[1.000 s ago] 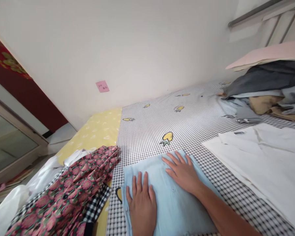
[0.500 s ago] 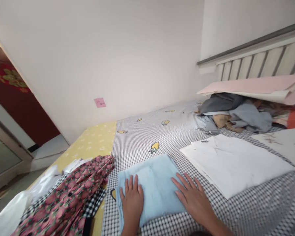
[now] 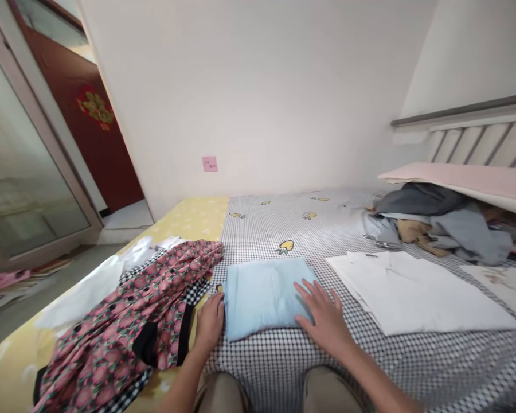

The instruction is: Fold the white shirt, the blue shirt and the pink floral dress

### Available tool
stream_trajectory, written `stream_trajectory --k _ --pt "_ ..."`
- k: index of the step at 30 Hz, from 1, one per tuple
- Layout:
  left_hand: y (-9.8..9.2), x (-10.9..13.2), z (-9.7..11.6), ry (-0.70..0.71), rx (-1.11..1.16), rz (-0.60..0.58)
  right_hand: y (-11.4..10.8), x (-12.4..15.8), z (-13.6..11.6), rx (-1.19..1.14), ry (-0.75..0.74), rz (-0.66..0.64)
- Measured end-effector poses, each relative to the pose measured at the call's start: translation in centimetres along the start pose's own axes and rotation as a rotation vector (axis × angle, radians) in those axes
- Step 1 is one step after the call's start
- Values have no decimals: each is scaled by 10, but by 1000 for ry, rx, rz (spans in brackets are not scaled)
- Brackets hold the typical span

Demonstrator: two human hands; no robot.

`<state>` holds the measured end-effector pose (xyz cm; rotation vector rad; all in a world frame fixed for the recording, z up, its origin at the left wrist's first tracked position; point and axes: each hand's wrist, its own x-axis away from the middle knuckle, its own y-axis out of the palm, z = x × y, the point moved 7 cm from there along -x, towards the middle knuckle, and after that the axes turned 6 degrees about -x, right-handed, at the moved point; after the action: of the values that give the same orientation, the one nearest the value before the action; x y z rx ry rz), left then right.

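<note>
A light blue folded cloth point(image 3: 262, 295) lies flat on the checked bedspread in front of me. At its left edge is my left hand point(image 3: 210, 322), fingers curled and closed together against the side of the fold; the fingertips are partly hidden. My right hand point(image 3: 324, 318) is open, its spread fingers resting on the cloth's right side. To the left lies a crumpled pink floral garment point(image 3: 124, 310) with black trim. On the right is a white folded garment point(image 3: 417, 292).
A heap of grey and tan clothes point(image 3: 447, 221) sits at the back right under a pink board point(image 3: 464, 178). White cloth point(image 3: 83, 292) lies at the far left on the yellow part of the bedspread point(image 3: 198, 221). A white wall point(image 3: 275, 97) stands behind the bed.
My left hand has moved off the top of the blue cloth to its left edge, and its fingers have curled. The right hand stays spread on the right side. The view has turned left.
</note>
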<state>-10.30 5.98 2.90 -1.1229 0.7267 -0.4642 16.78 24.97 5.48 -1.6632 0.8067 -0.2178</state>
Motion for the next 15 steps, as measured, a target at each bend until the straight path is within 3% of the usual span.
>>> stream_trajectory --k 2,5,10,15 --pt "-5 -2 -13 -25 -7 34 3 3 -33 -14 -125 -53" --pt "-6 4 -15 -48 -38 76 23 2 -62 6 -165 -162" --pt "-2 18 -1 -87 -239 128 60 -12 -72 26 -124 -215" --pt "-3 18 1 -79 -401 138 71 -25 -74 -25 -126 -196"
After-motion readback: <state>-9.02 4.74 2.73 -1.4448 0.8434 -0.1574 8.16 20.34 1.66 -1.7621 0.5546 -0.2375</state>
